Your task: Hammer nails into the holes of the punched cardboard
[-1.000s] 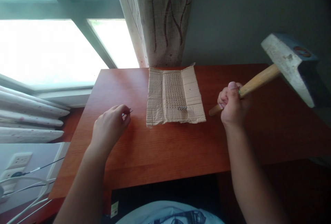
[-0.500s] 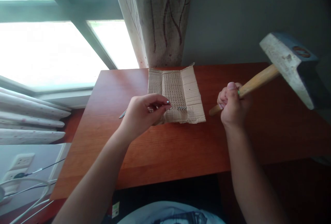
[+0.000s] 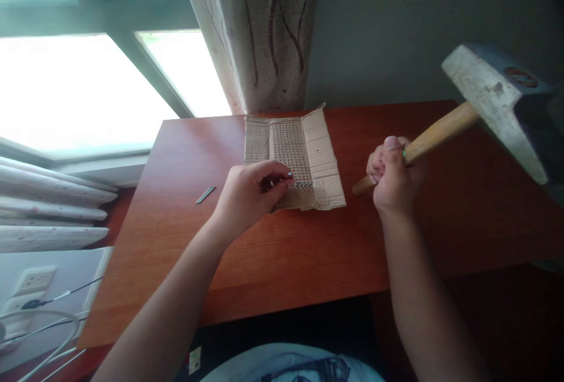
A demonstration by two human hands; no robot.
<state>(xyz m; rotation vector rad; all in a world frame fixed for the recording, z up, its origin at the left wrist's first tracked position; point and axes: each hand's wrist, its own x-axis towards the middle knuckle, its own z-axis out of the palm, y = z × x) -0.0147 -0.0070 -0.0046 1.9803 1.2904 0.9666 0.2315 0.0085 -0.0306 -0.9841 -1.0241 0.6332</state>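
Observation:
Over the near part of a cardboard sheet [image 3: 328, 158], my left hand [image 3: 251, 191] pinches a nail [image 3: 289, 174] between thumb and fingers; only its small shiny head shows. The sheet's middle panel has rows of small holes, and a row of nails [image 3: 304, 184] stands along its near end, partly behind my fingers. My right hand [image 3: 394, 179] is wrapped around the wooden handle of a hammer [image 3: 496, 97], raised to the right of the cardboard. Its large metal head is up at the far right, apart from the sheet. Several loose nails [image 3: 205, 194] lie left of my left hand.
The reddish-brown wooden table [image 3: 282, 258] stands against a grey wall [image 3: 374, 35] and a patterned curtain [image 3: 275, 35]. A window [image 3: 53, 94] is on the left. Below it are a wall socket [image 3: 37, 281] and cables [image 3: 48, 344].
My left hand has shifted slightly right relative to the cardboard, still pinching the nail. More of the loose nails now shows. The hammer stays raised in my right hand, and the view has shifted slightly.

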